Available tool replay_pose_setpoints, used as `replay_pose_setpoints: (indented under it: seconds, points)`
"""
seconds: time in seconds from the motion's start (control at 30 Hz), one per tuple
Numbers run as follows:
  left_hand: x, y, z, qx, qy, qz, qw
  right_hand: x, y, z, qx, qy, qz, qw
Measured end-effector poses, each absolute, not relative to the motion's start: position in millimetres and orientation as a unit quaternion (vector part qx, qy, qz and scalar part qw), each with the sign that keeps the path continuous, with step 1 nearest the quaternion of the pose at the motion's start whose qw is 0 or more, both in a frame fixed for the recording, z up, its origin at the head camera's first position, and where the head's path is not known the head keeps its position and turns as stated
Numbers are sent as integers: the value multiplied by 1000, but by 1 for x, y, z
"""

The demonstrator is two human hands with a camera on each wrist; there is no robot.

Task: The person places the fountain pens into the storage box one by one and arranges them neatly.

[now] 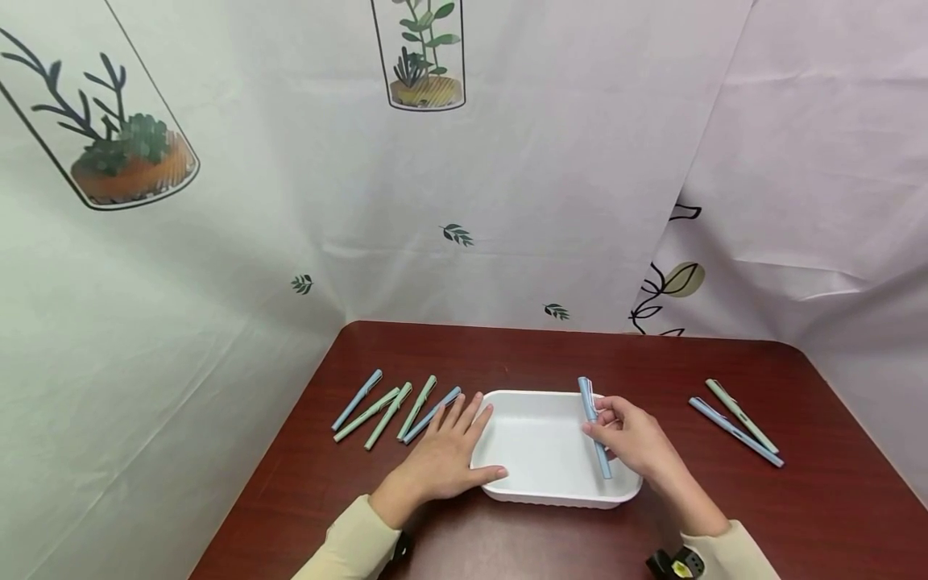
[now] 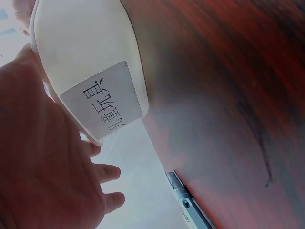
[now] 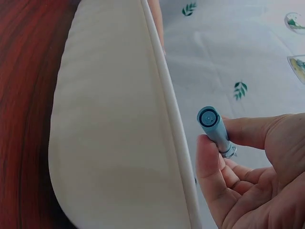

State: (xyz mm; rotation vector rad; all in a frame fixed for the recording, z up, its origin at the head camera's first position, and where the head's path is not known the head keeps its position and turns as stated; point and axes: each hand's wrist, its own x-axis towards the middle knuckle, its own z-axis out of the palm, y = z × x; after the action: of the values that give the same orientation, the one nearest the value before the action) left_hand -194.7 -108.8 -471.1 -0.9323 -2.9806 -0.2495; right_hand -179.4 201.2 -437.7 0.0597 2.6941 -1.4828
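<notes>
A white plastic tray stands on the table, its inside bare. My left hand lies across the tray's left rim, fingers spread and straight, thumb along the near left corner. Over the tray's right side, my right hand pinches a light blue pen between thumb and fingers. That pen is held lengthwise, and its round end faces the right wrist camera. Beyond the left fingertips lies a blue pen, with a green pen beside it.
More green and blue pens lie at the table's left. On the right lie a green pen and a blue pen side by side. A printed label is on the tray's end wall. Patterned cloth hangs behind the table.
</notes>
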Motion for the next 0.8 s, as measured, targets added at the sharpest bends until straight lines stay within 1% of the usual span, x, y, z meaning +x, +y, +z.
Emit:
replay_pose_setpoints:
  seconds: [0.5,0.8]
  points:
    - [-195,-109,-474,-298,-951,-76,11,-185,170,-446,6,848,-528,47]
    - [-196,-108,-476,-290,-955,-69,4,-186,150,-455,10,843,-534,63]
